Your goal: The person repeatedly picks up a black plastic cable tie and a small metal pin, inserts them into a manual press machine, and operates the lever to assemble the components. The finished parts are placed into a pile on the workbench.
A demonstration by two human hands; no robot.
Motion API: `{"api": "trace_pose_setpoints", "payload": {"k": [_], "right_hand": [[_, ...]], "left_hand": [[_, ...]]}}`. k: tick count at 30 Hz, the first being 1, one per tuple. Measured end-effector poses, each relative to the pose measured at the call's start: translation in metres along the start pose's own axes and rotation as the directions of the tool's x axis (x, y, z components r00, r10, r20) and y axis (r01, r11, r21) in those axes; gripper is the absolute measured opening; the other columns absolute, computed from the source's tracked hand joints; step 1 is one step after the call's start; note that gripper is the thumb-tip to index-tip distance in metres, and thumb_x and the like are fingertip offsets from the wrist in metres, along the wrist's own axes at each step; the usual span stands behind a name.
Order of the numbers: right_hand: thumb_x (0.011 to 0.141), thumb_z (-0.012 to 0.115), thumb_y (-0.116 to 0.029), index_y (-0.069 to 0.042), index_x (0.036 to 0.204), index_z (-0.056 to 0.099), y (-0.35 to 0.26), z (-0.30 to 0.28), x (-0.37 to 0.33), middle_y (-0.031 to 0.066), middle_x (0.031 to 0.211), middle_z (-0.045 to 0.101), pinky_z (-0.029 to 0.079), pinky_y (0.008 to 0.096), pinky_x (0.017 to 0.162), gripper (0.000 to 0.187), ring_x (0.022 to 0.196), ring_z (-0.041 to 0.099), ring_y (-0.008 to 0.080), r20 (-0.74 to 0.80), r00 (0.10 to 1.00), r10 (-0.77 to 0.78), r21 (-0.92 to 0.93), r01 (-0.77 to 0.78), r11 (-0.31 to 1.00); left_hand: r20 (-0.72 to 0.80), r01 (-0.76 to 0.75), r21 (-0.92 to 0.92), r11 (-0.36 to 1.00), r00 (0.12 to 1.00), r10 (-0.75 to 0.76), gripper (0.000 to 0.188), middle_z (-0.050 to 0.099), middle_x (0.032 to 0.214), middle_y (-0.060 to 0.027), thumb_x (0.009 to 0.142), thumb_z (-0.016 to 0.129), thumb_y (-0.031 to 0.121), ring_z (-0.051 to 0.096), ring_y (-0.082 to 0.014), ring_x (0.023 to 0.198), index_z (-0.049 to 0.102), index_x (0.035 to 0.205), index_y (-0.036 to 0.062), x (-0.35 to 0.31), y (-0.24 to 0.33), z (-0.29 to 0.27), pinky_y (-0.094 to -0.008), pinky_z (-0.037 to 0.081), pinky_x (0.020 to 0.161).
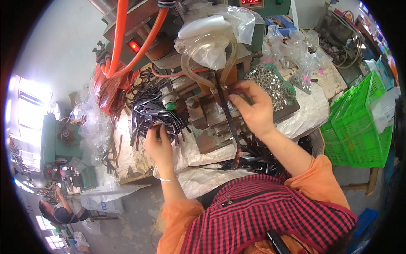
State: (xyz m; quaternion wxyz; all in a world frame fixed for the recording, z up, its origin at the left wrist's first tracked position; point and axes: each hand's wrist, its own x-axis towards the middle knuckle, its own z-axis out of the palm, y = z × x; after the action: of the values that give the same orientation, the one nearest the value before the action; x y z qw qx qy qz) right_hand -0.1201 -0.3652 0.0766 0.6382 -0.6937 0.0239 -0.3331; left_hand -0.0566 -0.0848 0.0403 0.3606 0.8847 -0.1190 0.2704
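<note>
Holding: your right hand (253, 111) pinches a dark strip (231, 131) against the machine block (211, 122); the strip hangs toward you.
Left hand (160, 146): fingers closed on the pile of dark strips (150, 112), perhaps gripping a few.
Tray: a green tray (284, 82) of small metal pieces lies just beyond your right fingers.
Crate: a green crate (359, 122) stands well right.
Room: white cloth (304, 112) under your wrist reaches the bench edge.

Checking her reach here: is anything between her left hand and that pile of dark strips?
Nothing visible. The left hand already rests on the pile of dark strips, fingers among them. The right hand holds one dark strip at the machine block.
</note>
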Motion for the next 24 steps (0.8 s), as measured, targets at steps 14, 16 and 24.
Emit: {"api": "trace_pose_setpoints", "payload": {"k": [14, 16, 24], "right_hand": [[0.091, 0.065, 0.006, 0.004, 0.131, 0.054, -0.046, 0.015, -0.011, 0.0101, 0.122, 0.068, 0.051, 0.0296, 0.097, 0.042, 0.108, 0.067, 0.0148, 0.078, 0.964, 0.256, 0.359, -0.266, 0.895], [0.091, 0.060, 0.008, 0.003, 0.137, 0.052, -0.058, 0.002, -0.016, 0.0099, 0.127, 0.066, 0.048, 0.0318, 0.105, 0.047, 0.118, 0.064, 0.0166, 0.177, 0.966, 0.189, 0.224, -0.227, 0.948], [0.080, 0.080, -0.015, -0.007, 0.101, 0.078, 0.055, -0.108, 0.002, 0.0229, 0.135, 0.063, 0.041, 0.0473, 0.113, 0.023, 0.136, 0.051, 0.0406, 0.063, 0.996, -0.069, -0.871, 0.089, 0.482]], "left_hand": [[-0.162, -0.588, -0.398, 0.705, 0.801, 0.577, 0.029, 0.076, 0.101, -0.0173, 0.076, 0.083, -0.004, 0.070, -0.0243, 0.076, 0.072, 0.102, 0.0024, -0.005, 0.127, -0.016, -0.0314, 0.053, 0.065], [-0.058, -0.654, -0.340, 0.676, 0.732, 0.679, 0.029, 0.076, 0.106, -0.0158, 0.077, 0.085, 0.000, 0.067, -0.0224, 0.070, 0.072, 0.103, 0.0040, -0.011, 0.133, -0.010, -0.0319, 0.051, 0.062], [-0.129, -0.808, -0.291, 0.512, 0.563, 0.816, 0.028, 0.076, 0.102, -0.0095, 0.076, 0.087, 0.009, 0.059, -0.0144, 0.056, 0.074, 0.100, 0.0078, -0.009, 0.125, 0.031, -0.0270, 0.044, 0.048]]}}
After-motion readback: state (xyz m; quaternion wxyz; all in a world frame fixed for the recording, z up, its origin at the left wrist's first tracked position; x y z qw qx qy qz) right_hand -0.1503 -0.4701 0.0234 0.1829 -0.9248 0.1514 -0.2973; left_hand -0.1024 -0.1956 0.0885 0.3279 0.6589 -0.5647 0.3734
